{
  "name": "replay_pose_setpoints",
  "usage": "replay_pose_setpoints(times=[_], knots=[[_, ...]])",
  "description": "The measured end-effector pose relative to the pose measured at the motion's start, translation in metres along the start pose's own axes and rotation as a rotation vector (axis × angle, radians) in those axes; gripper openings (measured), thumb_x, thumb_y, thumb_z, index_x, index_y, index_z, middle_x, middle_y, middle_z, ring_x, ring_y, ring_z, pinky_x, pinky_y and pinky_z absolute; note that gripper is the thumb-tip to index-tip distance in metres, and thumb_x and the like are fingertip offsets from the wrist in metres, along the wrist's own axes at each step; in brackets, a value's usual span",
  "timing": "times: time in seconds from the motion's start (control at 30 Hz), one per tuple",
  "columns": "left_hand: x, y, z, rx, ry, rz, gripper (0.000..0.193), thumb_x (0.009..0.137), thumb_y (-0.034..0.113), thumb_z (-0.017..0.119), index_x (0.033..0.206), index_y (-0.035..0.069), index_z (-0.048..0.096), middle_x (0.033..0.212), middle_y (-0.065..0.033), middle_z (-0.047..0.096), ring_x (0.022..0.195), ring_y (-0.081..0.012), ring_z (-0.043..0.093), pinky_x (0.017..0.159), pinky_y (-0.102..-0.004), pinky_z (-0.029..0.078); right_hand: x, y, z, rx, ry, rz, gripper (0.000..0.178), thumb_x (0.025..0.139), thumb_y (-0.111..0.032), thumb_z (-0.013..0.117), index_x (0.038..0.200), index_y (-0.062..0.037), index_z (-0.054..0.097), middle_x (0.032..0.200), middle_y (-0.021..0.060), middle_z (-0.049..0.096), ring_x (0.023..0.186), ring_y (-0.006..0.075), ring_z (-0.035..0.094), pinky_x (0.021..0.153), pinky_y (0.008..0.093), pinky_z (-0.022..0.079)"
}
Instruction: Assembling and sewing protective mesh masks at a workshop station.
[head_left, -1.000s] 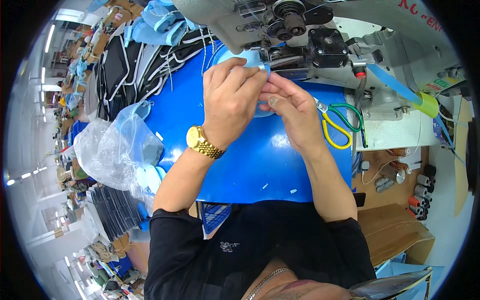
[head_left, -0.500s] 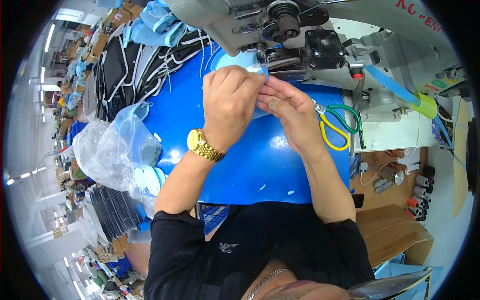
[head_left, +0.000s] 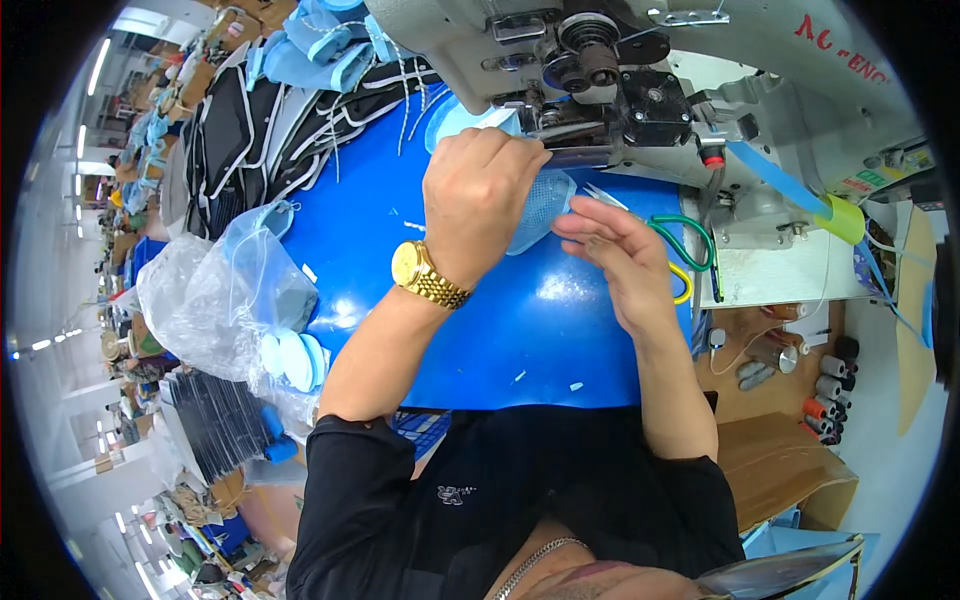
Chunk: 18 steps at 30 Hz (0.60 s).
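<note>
My left hand [head_left: 487, 195], with a gold watch [head_left: 428, 275] on its wrist, is closed by the front of an industrial sewing machine [head_left: 440, 45]. Light-blue mesh fabric [head_left: 546, 208] shows on both sides of its fingers, partly under the machine's working end; the fingertips are hidden, but they appear to grip the piece. My right hand [head_left: 622, 262] hovers to the right of the fabric, fingers stretched out and holding nothing. Beneath and beyond it lie scissors [head_left: 684, 285] with one green and one yellow handle, partly covered by the hand.
Black pieces with pale edging [head_left: 240, 140] and light-blue pieces [head_left: 325, 60] are piled at the far left. A clear plastic bag [head_left: 205, 305] lies beside pale-blue discs [head_left: 297, 360]. Blue tape [head_left: 775, 175] runs to the machine. Thread spools [head_left: 828, 390] stand at right.
My right hand has drawn away from the left, moving right and nearer to me, partly covering the scissors. My left hand has shifted slightly right, and more of the mesh now shows.
</note>
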<state>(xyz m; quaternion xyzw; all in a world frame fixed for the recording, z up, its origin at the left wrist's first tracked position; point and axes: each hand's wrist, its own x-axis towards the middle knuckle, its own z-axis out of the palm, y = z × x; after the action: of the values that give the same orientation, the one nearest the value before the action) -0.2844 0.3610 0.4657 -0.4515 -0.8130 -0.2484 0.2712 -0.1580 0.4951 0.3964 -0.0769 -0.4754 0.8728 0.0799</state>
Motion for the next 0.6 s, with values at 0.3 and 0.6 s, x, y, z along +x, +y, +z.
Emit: replay_pose_setpoints(times=[0.3, 0.6], knots=[[-0.010, 0.001, 0.003, -0.097, 0.081, 0.006, 0.012, 0.077, 0.000, 0.070, 0.087, 0.006, 0.069, 0.086, -0.0067, 0.070, 0.078, -0.0246, 0.065, 0.071, -0.0335, 0.050, -0.055, -0.056, -0.057, -0.318, 0.209, -0.110, 0.032, 0.091, 0.004, 0.050, 0.122, 0.0046, 0.059, 0.107, 0.0141, 0.068, 0.098, 0.0182, 0.065, 0.090, 0.0300, 0.050], [-0.013, 0.001, 0.015, -0.180, 0.182, -0.016, 0.013, 0.075, 0.000, 0.068, 0.087, 0.005, 0.066, 0.086, -0.0056, 0.068, 0.081, -0.0239, 0.063, 0.072, -0.0358, 0.049, -0.074, -0.214, -0.107, -1.005, 0.705, -0.788, 0.031, 0.095, -0.008, 0.054, 0.124, 0.0040, 0.060, 0.121, 0.0156, 0.064, 0.111, 0.0224, 0.061, 0.101, 0.0348, 0.044]])
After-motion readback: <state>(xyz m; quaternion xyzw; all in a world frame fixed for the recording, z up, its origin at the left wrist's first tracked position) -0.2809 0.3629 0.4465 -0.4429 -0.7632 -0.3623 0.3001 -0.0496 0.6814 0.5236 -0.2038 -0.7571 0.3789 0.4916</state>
